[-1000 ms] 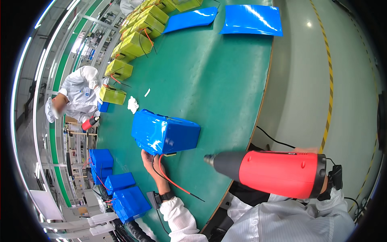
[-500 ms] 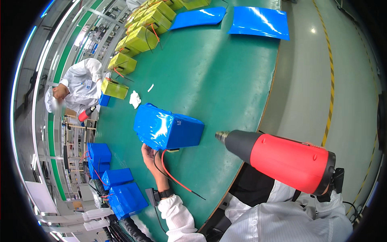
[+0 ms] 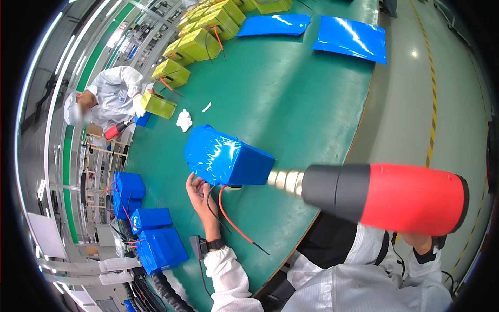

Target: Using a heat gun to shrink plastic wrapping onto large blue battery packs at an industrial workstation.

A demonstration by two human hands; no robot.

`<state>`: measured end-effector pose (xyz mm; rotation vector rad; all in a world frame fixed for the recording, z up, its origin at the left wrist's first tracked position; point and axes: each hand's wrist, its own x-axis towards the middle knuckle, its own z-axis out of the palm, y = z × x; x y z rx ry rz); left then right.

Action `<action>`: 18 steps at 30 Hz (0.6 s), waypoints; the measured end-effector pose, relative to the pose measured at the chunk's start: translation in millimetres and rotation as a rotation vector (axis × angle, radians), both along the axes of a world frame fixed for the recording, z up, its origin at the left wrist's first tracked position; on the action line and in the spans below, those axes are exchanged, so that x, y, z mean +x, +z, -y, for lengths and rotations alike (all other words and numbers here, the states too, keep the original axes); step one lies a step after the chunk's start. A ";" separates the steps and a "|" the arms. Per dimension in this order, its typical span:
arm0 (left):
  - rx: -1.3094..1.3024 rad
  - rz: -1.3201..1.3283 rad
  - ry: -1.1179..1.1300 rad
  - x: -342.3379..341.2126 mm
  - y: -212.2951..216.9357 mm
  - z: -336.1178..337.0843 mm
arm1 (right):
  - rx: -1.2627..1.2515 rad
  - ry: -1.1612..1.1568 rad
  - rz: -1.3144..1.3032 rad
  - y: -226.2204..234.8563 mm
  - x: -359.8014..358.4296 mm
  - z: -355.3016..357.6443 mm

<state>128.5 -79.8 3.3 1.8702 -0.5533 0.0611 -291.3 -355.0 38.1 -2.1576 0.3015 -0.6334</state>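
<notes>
Beside one blue pack [image 3: 228, 157] are one left hand [image 3: 200, 192], one heat gun [image 3: 405, 197].

Workbench: long table with a smooth green top [image 3: 306, 104] and thin brown edge, its surface catching a soft sheen.
Floor: glossy pale grey-green flooring [image 3: 397, 125] on the right, reflecting one small bright spot.
Floor marking: yellow-and-black striped tape [image 3: 432, 114], bent by the lens.
Left side: pale metal-framed shelving [image 3: 148, 32], a green band [image 3: 93, 60].
Lighting: slim white light strips [image 3: 65, 43], far left.
</notes>
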 end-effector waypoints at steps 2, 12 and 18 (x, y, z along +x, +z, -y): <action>-0.020 -0.019 0.006 1.0 -3.6 5.5 | -0.059 -0.035 -0.017 6.6 -7.5 -4.0; -0.062 -0.026 -0.021 -0.9 -1.7 5.5 | -0.227 -0.057 -0.016 12.3 8.7 -23.5; -0.016 0.018 0.009 0.8 -2.5 7.1 | -0.296 -0.061 -0.023 11.2 9.6 -23.4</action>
